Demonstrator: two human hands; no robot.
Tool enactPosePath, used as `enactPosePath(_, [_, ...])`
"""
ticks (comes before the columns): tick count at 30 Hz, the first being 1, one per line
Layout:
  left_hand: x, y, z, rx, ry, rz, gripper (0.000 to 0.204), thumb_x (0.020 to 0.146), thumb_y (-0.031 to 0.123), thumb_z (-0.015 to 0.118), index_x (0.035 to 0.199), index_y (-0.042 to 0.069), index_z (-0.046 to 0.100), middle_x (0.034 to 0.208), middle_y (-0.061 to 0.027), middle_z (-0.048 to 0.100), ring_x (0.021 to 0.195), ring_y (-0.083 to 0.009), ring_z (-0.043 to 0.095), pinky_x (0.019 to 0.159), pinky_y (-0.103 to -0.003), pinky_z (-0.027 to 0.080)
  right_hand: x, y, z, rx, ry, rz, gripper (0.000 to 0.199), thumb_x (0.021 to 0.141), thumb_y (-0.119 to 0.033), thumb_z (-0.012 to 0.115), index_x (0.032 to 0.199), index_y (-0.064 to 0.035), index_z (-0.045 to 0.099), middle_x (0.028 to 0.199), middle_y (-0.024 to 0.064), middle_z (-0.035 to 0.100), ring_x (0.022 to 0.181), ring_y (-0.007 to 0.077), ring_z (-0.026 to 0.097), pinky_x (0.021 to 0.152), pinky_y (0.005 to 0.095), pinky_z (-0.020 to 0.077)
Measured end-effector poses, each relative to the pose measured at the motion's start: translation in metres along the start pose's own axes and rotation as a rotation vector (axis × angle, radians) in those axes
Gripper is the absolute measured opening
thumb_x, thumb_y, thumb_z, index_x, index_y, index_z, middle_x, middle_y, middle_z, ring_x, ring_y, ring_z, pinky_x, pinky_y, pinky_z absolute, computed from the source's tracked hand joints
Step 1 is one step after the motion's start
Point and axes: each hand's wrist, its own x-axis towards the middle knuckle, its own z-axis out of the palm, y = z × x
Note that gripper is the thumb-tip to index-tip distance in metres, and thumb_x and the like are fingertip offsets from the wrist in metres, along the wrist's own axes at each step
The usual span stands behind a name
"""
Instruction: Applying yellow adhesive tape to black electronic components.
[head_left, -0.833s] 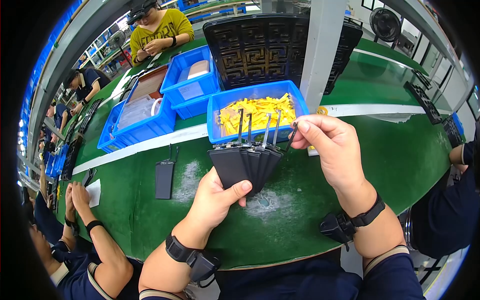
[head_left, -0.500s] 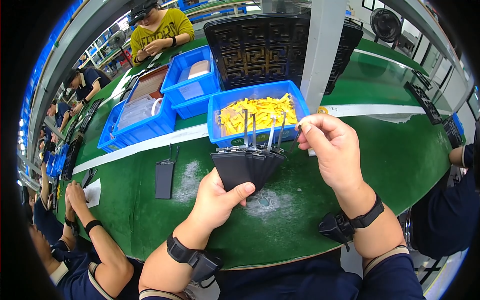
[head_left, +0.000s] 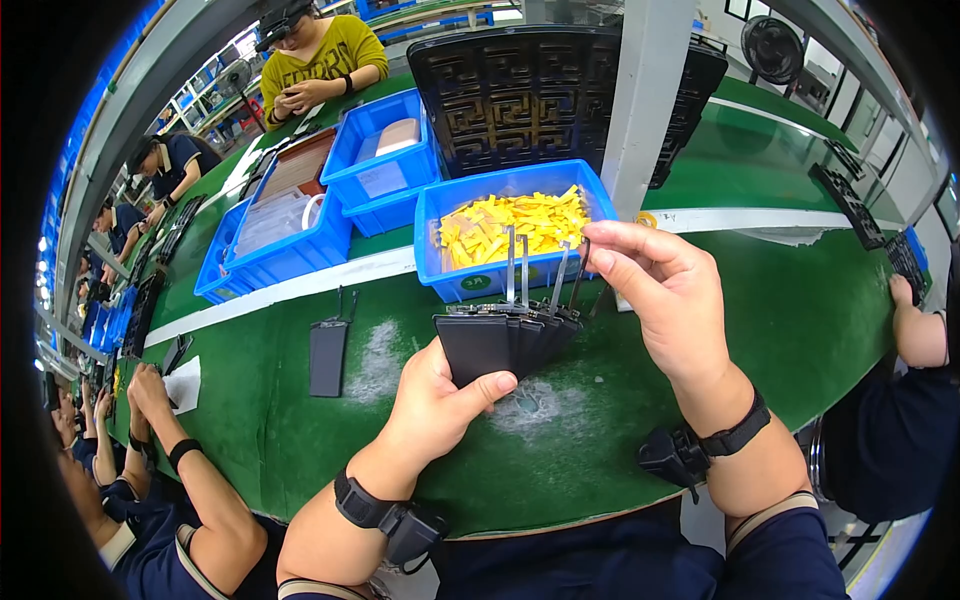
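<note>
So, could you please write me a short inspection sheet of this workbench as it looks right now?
Surface: green table, whitish scuffed patches near the front edge.
Job's things: fanned stack of flat black cells with thin upright tabs.
Clutter: blue bin of yellow strips; two more blue bins; lone black cell; black trays.
Hands: left hand grips the stack; right hand pinches a tab.
Cables: nothing seen.
Surroundings: other people seated along the table; fan.

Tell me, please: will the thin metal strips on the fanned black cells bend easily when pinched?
Probably yes. The strips look thin and narrow, and some lean sideways. The right hand pinches one with its fingertips only, so they seem light. The black cells look flat and stiff in the left hand.
</note>
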Motion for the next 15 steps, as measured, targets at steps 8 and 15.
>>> enactPosePath(8, [-0.0014, -0.0025, -0.0017, -0.009, -0.002, 0.002, 0.03, 0.079, 0.014, 0.069, 0.102, 0.002, 0.054, 0.076, 0.0013, 0.058, 0.064, -0.0055, 0.051, 0.058, -0.022, 0.043, 0.0011, -0.0025, 0.0009, 0.032, -0.028, 0.042, 0.019, 0.083, -0.002, 0.062, 0.101, 0.0033, 0.064, 0.09, 0.0083, 0.066, 0.082, 0.0113, 0.061, 0.076, 0.0236, 0.0487])
enactPosePath(15, [0.0013, 0.0016, 0.0022, -0.107, 0.001, -0.062, 0.027, 0.08, 0.016, 0.069, 0.097, 0.002, 0.053, 0.078, -0.0023, 0.057, 0.061, -0.0091, 0.053, 0.054, -0.022, 0.045, 0.0015, -0.0005, -0.0019, 0.047, -0.06, 0.082, 0.016, 0.083, -0.007, 0.062, 0.095, 0.0033, 0.066, 0.082, 0.009, 0.066, 0.075, 0.0138, 0.061, 0.073, 0.0254, 0.0484])
